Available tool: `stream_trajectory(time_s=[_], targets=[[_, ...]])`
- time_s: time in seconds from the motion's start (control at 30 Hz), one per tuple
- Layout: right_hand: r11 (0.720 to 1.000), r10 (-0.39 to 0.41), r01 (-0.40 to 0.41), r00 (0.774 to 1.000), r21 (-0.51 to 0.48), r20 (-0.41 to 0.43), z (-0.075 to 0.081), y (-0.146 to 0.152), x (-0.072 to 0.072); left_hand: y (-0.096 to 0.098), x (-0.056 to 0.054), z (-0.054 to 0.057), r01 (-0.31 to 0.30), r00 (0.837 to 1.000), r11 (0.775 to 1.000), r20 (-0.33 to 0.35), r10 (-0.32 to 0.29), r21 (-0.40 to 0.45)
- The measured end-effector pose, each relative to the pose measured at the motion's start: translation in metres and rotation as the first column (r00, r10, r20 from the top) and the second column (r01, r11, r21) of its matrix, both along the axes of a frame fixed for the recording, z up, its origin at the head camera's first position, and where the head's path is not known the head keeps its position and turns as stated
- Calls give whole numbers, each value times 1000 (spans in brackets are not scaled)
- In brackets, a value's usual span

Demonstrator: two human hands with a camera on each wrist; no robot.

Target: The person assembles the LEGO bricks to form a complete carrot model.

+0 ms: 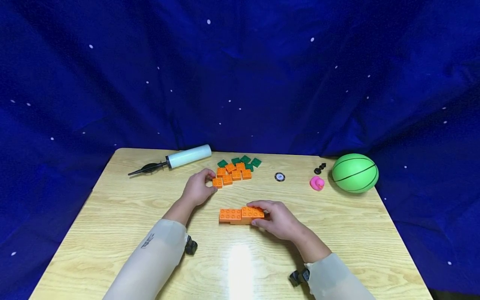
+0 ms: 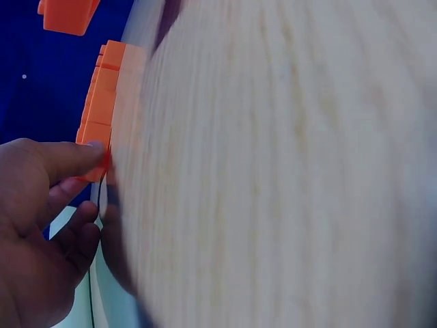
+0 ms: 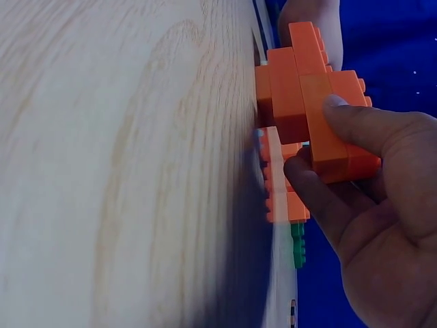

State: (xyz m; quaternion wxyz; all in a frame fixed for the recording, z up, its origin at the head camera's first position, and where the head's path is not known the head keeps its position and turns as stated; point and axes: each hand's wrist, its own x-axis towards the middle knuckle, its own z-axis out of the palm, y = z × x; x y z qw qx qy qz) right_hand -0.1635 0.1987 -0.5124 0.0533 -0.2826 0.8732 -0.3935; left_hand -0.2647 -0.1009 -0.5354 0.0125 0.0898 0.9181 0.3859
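My right hand (image 1: 279, 218) grips the right end of an orange toy-brick assembly (image 1: 230, 214), thumb on the near side and fingers on the far side. In the right wrist view the stepped, stacked bricks (image 3: 287, 89) of that assembly show from the side. My left hand (image 1: 197, 188) pinches a square orange brick (image 1: 217, 183) between thumb and fingers, at the front left of a group of loose orange bricks (image 1: 236, 175). That brick stands in line with others in the left wrist view, the thumb (image 2: 78, 158) against its side.
Several green bricks (image 1: 245, 159) lie behind the orange ones. A hand pump (image 1: 189, 156) is at the back left. Rightward are a poker chip (image 1: 279, 177), a pink rubber duck (image 1: 317, 183), a small black object (image 1: 320, 168) and a green ball (image 1: 355, 173). A blue curtain (image 1: 240, 75) hangs behind the table.
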Motion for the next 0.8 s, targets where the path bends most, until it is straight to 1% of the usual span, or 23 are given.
stream_trajectory(time_s=[0.3,0.47,0.57,0.8], targets=[[1000,-11,11,1000,-3,17,0,1,0,-6,15,6,36,999,999,-13,-36,37],[1000,-12,12,999,-4,35,-1,2,0,-7,25,11,55,998,995,-8,-54,87],[1000,-12,12,999,-2,47,-1,1,0,-7,30,14,64,998,992,-20,-62,109],[1000,-13,13,999,8,36,-1,1,0,-6,42,19,92,996,984,-33,-88,154]])
